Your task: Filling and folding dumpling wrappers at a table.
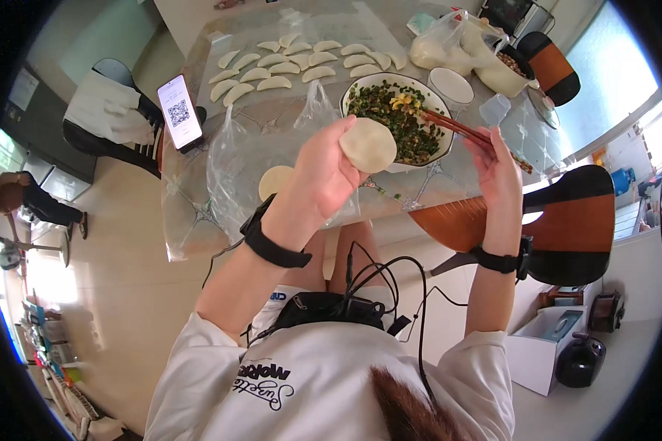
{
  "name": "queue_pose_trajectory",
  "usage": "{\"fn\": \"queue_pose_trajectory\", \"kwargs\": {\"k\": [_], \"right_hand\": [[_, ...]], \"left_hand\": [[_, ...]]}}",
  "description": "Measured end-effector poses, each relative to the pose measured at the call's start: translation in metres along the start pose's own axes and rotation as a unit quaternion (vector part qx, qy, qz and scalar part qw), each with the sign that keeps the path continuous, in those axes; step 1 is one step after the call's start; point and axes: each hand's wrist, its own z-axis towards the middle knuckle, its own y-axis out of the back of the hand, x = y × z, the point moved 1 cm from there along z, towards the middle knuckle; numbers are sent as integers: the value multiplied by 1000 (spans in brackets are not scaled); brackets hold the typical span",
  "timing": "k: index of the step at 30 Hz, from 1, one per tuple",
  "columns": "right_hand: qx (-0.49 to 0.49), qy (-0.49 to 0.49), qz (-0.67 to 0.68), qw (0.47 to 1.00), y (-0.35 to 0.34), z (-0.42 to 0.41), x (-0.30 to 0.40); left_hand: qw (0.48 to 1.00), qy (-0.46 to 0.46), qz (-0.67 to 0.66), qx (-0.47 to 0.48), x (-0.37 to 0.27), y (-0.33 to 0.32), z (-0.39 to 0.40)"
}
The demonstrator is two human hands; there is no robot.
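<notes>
A round, flat dough wrapper [368, 145] rests on the fingers of my left hand [331, 171], near the left rim of a white bowl [447, 151]. The bowl holds a chopped green filling [386, 118] with yellow, egg-like bits. My right hand [496, 165] grips a pair of reddish-brown chopsticks [463, 129], their tips in the filling at the yellow bits. Another pale dough round [276, 182] lies by a clear plastic bag [229, 165], partly behind my left forearm. Several folded, crescent-shaped dumplings [273, 82] are spread over the far part of the table.
Right of the bowl stand a white cup [451, 85], a clear plastic cup [495, 109], a bag of dough [438, 52] and a pot [499, 77]. A propped phone [179, 113] is at the table's left edge. Chairs [571, 226] flank the table; a person [38, 201] is far left.
</notes>
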Motion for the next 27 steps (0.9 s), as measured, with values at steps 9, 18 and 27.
{"fn": "queue_pose_trajectory", "kwargs": {"k": [9,18,27], "right_hand": [[39,-38,-21,998,-2,2,10],[91,-20,-157,983,-14,7,24],[83,32,-203,975,-14,6,60]], "left_hand": [[996,23,-79,28,5,0,40],[994,37,-86,47,9,-2,41],[989,16,-128,67,7,0,39]]}}
